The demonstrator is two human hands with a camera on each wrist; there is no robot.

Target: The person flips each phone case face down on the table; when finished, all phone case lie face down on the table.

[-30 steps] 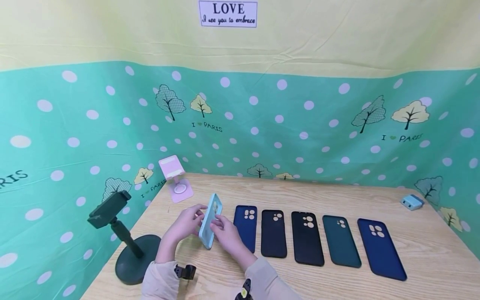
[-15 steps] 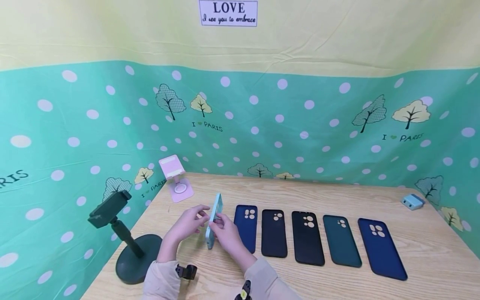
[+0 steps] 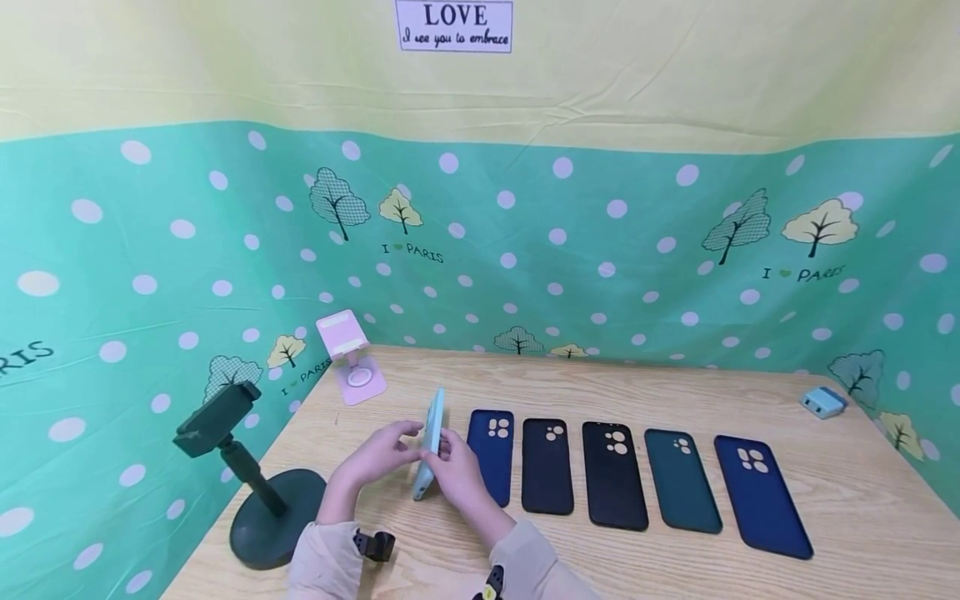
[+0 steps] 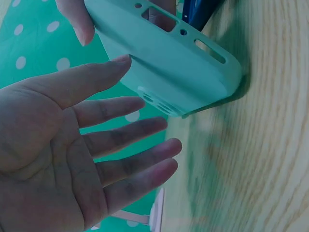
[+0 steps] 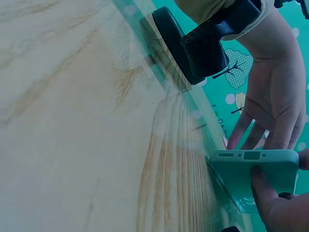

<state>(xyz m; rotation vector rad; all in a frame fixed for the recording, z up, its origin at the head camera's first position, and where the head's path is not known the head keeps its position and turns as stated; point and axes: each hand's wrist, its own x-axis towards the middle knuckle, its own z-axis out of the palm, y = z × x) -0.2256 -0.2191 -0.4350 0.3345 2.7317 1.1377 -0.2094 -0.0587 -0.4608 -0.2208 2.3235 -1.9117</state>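
A light blue phone case (image 3: 432, 425) stands on its long edge on the table, tilted nearly edge-on to the head view. My right hand (image 3: 459, 471) pinches it; in the right wrist view, its thumb lies on the inner side of the case (image 5: 231, 175). Beside the opposite face is my left hand (image 3: 380, 457). The left wrist view shows that left hand (image 4: 53, 145) with fingers spread and fairly straight, thumb tip at the back of the case (image 4: 164, 63). Port cutouts and camera holes show there too.
Right of my hands lies a row: a blue case (image 3: 491, 458), two black cases (image 3: 547, 475) (image 3: 615, 487), a green case (image 3: 684, 492) and another blue case (image 3: 765, 504). A pink stand (image 3: 360, 377), a dark green stand (image 3: 258, 475) and a light blue charger (image 3: 823, 403) stand around.
The light blue case has turned from showing its inner face to nearly edge-on, its top shifting slightly right. My left fingers have come off their hold and straightened.
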